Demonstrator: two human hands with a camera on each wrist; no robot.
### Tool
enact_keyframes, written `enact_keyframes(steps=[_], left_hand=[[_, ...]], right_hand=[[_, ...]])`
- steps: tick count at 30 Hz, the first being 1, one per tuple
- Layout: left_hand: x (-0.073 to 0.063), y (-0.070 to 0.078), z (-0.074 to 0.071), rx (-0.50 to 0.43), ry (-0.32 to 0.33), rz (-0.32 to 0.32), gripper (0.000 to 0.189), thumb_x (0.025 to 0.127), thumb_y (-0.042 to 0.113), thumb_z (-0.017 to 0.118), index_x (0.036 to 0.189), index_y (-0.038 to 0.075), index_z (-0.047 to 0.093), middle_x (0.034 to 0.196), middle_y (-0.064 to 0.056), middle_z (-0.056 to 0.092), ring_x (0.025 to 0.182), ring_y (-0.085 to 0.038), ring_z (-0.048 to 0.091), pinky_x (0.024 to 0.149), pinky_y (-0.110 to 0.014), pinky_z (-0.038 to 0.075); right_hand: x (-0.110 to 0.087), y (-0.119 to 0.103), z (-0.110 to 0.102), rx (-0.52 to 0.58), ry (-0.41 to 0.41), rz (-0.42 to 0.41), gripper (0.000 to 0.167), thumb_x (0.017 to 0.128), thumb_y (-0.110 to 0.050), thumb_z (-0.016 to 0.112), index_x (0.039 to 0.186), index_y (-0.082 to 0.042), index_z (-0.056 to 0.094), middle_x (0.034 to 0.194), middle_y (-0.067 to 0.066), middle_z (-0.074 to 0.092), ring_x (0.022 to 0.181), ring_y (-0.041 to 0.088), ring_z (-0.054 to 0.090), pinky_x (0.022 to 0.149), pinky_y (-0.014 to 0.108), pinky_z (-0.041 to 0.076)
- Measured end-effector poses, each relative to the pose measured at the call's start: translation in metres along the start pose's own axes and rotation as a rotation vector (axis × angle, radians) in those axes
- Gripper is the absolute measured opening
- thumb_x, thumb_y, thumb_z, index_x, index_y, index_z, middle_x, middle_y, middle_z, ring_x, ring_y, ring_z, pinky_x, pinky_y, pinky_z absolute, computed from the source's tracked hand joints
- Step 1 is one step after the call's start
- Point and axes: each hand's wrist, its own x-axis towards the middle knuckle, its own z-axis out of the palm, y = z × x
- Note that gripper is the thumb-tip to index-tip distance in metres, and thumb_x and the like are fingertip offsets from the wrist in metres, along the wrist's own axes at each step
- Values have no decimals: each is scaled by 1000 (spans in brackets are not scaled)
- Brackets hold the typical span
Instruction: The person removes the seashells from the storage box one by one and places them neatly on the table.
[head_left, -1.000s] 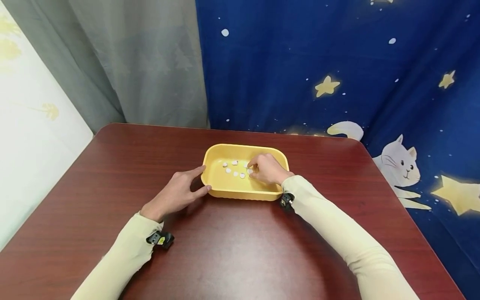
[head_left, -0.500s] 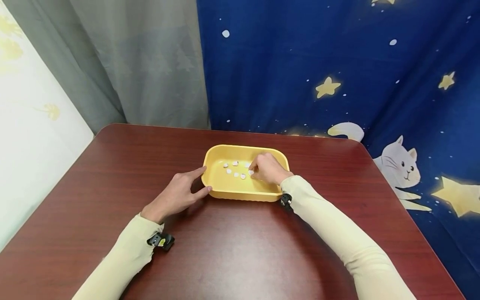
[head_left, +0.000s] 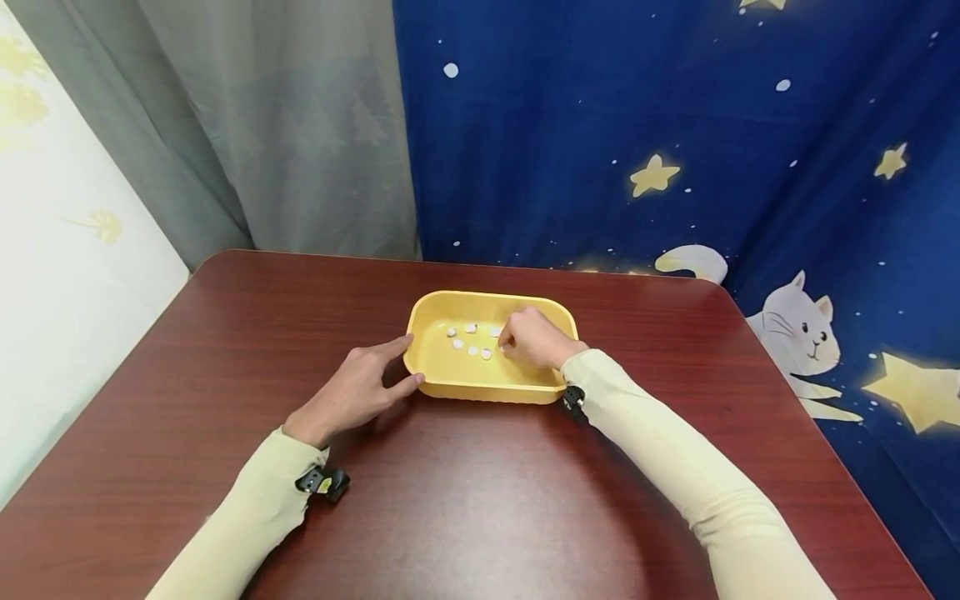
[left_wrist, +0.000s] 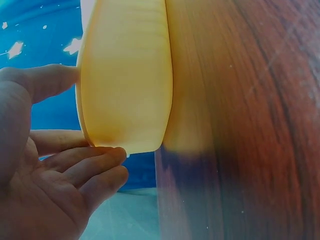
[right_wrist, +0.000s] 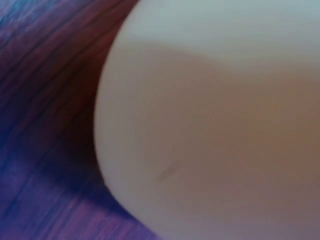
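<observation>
A shallow yellow plastic tub [head_left: 465, 392] stands on the table, with several small whitish round pieces [head_left: 472, 351] scattered on its floor. My left hand [head_left: 356, 385] rests against the tub's left end, thumb and fingers spread fairly straight along the rim. In the left wrist view the thumb of that hand [left_wrist: 45, 170] touches the rim, and the other fingers lie by the end wall. My right hand [head_left: 536, 337] reaches inside the tub's right half. Its fingers are curled down, pinching one small whitish piece that they mostly hide. The right wrist view is filled by the blurred tub wall [right_wrist: 210, 130].
The tub stands on a dark red-brown wooden table [head_left: 450, 500] with rounded far corners. Behind hang a grey curtain [head_left: 322, 150] and a blue curtain [head_left: 540, 150] with stars and a cat. A white wall [head_left: 67, 250] is at the left.
The right fingertips have closed in over the piece beneath them, which now shows less. The left hand and the tub stay in place; the view has shifted very slightly.
</observation>
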Motion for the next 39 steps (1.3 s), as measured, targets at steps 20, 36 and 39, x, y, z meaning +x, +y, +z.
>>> enact_keyframes(steps=[20,36,39], left_hand=[[1,-1,4,34,31,28,70,96,39,66,148,-3,46,150,-19,52,135,-33,56,108,-51,49],[4,0,4,25,23,13,70,96,37,67,149,-2,45,150,-19,52,135,-33,56,108,-50,49],[4,0,4,30,26,12,70,96,38,67,148,-2,45,149,-19,53,134,-33,57,108,-50,49]], right_hand=[[-30,-25,-30,96,134,-123,17,86,-8,71,99,-7,81,88,3,75,73,10,68,68,23,56],[-55,-72,-20,230,164,-268,9,87,-9,76,95,-8,80,86,0,73,69,3,66,65,13,54],[-57,-79,-15,209,149,-309,9,86,-10,76,95,-8,79,85,0,73,70,5,65,66,10,52]])
